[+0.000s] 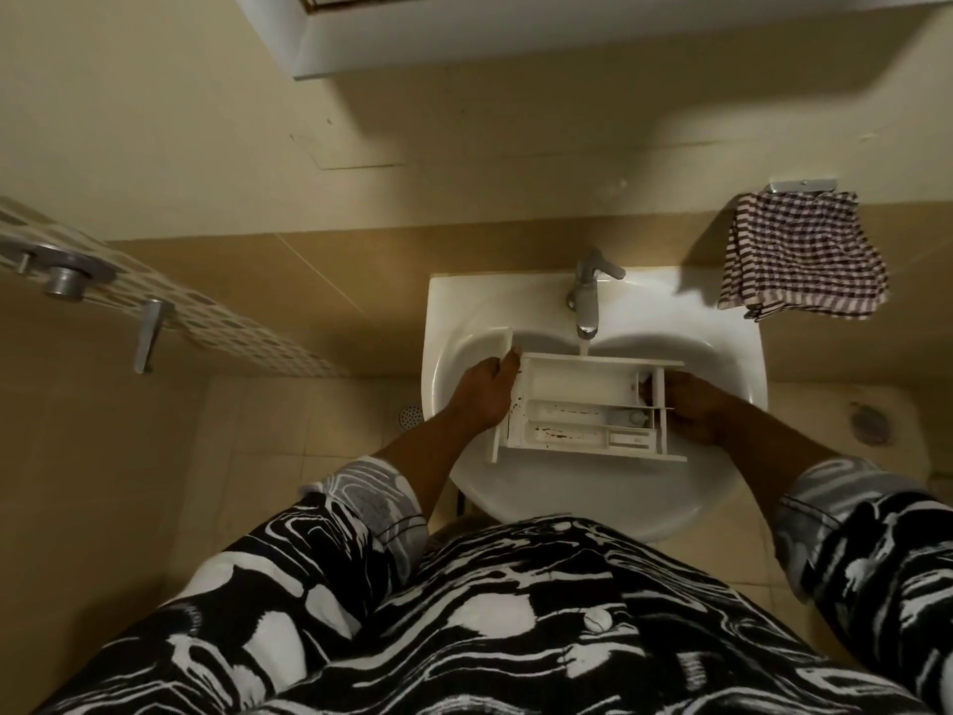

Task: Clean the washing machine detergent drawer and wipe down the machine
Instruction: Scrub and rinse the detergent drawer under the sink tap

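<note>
The detergent drawer point(582, 405) lies left to right under the tap point(588, 301); my left hand point(477, 392) grips its left end, my right hand point(693, 410), seemingly curled, the right end.

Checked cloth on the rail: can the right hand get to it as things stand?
Probably yes. The checked cloth hangs right of the sink, nothing between it and the right hand. That hand grips the detergent drawer, though, so it must let go first; the left hand holds the other end.
</note>
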